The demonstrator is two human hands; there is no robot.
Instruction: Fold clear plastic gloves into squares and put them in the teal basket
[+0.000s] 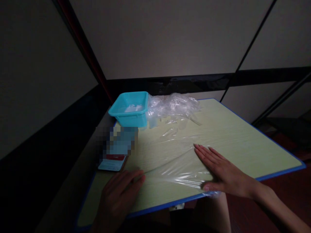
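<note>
A clear plastic bag [178,173] lies stretched across the near part of the yellow table. Its left corner is pinched between the thumb and fingers of my left hand [121,189]. Fanned creases run from there toward my right hand [218,171], which rests flat on the film with fingers stretched out and thumb apart. A bit of the plastic hangs over the blue front edge by my right thumb.
A turquoise basin [133,119] with some white and clear material inside stands at the back left. Beside it is a heap of crumpled clear plastic [177,105]. A partly blurred phone-like object [113,163] lies at the left edge of the table [243,145]. Cabinet-like panels rise behind.
</note>
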